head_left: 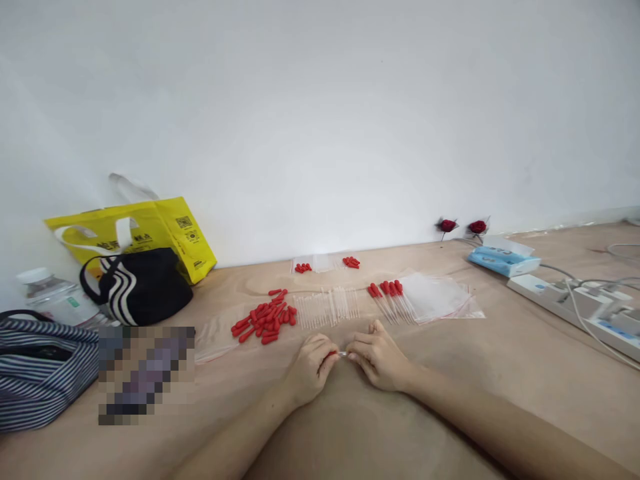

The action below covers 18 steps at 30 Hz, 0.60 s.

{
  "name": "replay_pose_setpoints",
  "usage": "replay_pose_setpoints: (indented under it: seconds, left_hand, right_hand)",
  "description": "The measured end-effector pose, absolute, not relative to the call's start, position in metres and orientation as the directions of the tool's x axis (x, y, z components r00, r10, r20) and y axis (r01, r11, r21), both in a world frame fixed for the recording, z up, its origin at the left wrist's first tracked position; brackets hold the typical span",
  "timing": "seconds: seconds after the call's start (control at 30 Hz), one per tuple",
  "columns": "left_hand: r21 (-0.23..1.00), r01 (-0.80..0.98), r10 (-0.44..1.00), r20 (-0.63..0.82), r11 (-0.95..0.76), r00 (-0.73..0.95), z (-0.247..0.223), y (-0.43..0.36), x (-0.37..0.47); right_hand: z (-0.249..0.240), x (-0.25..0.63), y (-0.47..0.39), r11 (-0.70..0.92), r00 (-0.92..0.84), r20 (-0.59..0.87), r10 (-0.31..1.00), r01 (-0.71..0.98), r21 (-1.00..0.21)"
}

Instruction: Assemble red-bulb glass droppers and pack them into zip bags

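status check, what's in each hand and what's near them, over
Left hand pinching red bulb; right hand pinching clear tube, in line with the bulb. Loose bulbs and tube row just beyond the hands.

The left hand (311, 369) and the right hand (379, 359) face each other nearly level, fingertips turned inward and close together, with a narrow gap between them. Both are bare and closed in a pinch. On the left hand, the thumb (327, 366) presses from the near side against the bent fingers, and the back of the hand faces up and outward. The right hand mirrors it, its fingers curled. The left forearm (249, 427) slants down and outward from its wrist; the right forearm (493, 423) runs outward on the other side, showing more of its length. Both forearms are bare.
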<state>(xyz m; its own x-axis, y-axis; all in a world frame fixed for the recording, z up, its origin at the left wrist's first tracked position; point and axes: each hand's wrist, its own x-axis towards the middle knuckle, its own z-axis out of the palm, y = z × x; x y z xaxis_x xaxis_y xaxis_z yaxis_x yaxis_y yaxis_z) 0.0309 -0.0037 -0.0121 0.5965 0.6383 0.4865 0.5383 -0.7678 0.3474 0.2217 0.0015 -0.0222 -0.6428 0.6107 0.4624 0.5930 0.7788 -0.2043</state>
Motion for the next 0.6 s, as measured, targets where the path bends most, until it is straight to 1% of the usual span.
replay_pose_setpoints:
  seconds: [0.13, 0.23, 0.3, 0.37, 0.43, 0.5, 0.6]
  left_hand:
    - [0.328, 0.573, 0.657, 0.457, -0.751, 0.600, -0.009, -0.003, 0.029]
    - [0.279, 0.654, 0.691, 0.488, -0.703, 0.534, -0.009, 0.000, 0.022]
    - [0.265, 0.729, 0.721, 0.546, -0.632, 0.427, -0.011, 0.004, 0.015]
    - [0.288, 0.774, 0.744, 0.583, -0.565, 0.326, -0.013, 0.009, 0.009]
    - [0.320, 0.792, 0.767, 0.584, -0.520, 0.267, -0.014, 0.012, 0.005]
    - [0.329, 0.814, 0.788, 0.570, -0.479, 0.234, -0.015, 0.014, 0.004]
    - [0.307, 0.852, 0.813, 0.545, -0.423, 0.207, -0.015, 0.013, 0.005]
  right_hand:
    - [-0.011, 0.222, -0.002, 0.749, -0.647, 0.403, 0.647, 0.637, -0.181]
    - [-0.006, 0.227, 0.000, 0.697, -0.610, 0.353, 0.710, 0.679, -0.230]
    - [-0.005, 0.235, 0.008, 0.586, -0.489, 0.339, 0.804, 0.750, -0.308]
    - [-0.005, 0.247, 0.022, 0.405, -0.285, 0.330, 0.900, 0.827, -0.390]
    - [-0.007, 0.261, 0.038, 0.209, -0.066, 0.316, 0.947, 0.871, -0.445]
    - [-0.008, 0.272, 0.052, 0.054, 0.095, 0.299, 0.949, 0.889, -0.455]
    - [-0.012, 0.279, 0.065, -0.063, 0.192, 0.268, 0.944, 0.903, -0.426]
